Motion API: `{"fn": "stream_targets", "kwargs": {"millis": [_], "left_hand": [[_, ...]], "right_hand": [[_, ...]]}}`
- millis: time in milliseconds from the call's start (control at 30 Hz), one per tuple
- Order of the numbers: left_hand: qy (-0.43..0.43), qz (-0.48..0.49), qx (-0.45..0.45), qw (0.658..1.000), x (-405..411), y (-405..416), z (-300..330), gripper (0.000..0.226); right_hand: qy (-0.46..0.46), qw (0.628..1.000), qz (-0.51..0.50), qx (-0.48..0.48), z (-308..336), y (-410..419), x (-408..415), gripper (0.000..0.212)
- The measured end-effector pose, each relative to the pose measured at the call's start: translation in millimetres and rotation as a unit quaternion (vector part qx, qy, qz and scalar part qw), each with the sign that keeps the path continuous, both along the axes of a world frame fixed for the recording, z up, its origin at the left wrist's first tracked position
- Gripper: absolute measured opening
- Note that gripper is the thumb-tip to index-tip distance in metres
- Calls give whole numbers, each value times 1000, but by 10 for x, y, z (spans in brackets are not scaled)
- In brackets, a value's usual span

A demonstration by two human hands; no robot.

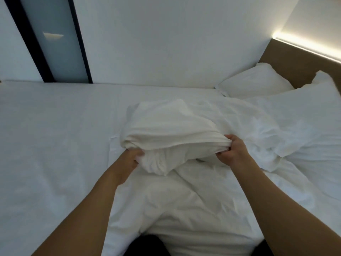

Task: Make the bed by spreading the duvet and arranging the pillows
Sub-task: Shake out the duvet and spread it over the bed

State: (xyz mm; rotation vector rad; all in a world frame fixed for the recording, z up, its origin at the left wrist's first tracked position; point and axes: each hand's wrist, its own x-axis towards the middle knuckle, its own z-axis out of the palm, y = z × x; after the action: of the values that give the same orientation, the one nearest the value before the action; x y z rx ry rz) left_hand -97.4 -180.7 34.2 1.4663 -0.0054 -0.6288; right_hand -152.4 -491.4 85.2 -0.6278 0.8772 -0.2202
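Note:
A white duvet (184,196) lies bunched and wrinkled on the right half of the bed (46,135), with a thick fold of it (166,130) lifted in the middle. My left hand (129,163) grips the fold's lower left end. My right hand (233,149) grips its right end, fingers curled around the gathered edge. Two white pillows sit at the head of the bed on the right: one (254,82) against the wall and one (313,93) nearer, partly under the duvet.
The bare white sheet covers the left half of the mattress. A white wall (166,43) runs along the far side with a dark-framed frosted panel (53,39). A brown headboard (295,61) with a light strip stands at the right.

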Motion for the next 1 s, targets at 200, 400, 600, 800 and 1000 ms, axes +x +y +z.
{"fn": "stream_targets", "kwargs": {"millis": [200, 400, 600, 800, 1000], "left_hand": [[-155, 166, 141, 964, -30, 57, 371, 7], [-53, 579, -92, 808, 492, 559, 731, 18], [228, 456, -71, 857, -185, -9, -200, 74], [-180, 454, 284, 825, -365, -140, -137, 54], [-286, -65, 447, 845, -181, 352, -5, 12]], "right_hand": [[0, 1000, -4, -19, 89, -182, -151, 21], [-41, 996, 69, -39, 132, 414, -2, 7], [23, 995, 86, -50, -198, 352, -427, 17], [107, 989, 47, -89, -399, -106, -686, 10], [105, 990, -17, -97, -928, -266, -485, 74]]}}
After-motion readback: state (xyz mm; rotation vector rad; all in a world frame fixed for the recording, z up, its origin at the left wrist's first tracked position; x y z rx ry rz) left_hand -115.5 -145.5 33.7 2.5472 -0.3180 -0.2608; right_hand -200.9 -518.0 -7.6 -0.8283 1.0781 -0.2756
